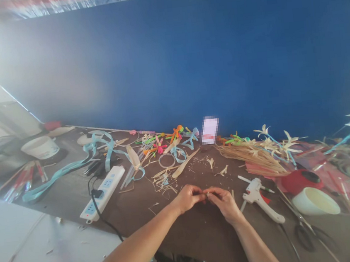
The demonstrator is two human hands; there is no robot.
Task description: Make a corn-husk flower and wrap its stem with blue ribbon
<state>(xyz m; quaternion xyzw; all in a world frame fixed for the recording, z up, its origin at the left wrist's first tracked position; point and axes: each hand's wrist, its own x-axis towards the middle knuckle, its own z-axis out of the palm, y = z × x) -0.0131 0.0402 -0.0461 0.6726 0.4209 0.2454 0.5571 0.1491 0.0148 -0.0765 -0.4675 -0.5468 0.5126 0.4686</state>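
Note:
Over the brown tabletop (pixel 205 240), my left hand (pixel 190 197) and my right hand (pixel 223 201) meet fingertip to fingertip. Both are closed in a pinch around something tiny and pale, too small to name. Just beyond them lie small pale husk pieces (pixel 210 163) and a heap of dry strips (pixel 164 181). To the right of my right hand rests a white glue gun (pixel 258 197), apart from it. Scissors (pixel 304 234) with dark handles lie farther right, beside a white cup (pixel 315 201) tipped toward me.
On the left sit a white power strip (pixel 103 194) with a black plug, a light blue ribbon (pixel 57 176) and a white bowl (pixel 41 147). Colourful pipe-cleaner figures (pixel 159 145) line the back by a blue partition (pixel 186 63). Husk flowers (pixel 289 144) and a straw bundle (pixel 252 156) lie right.

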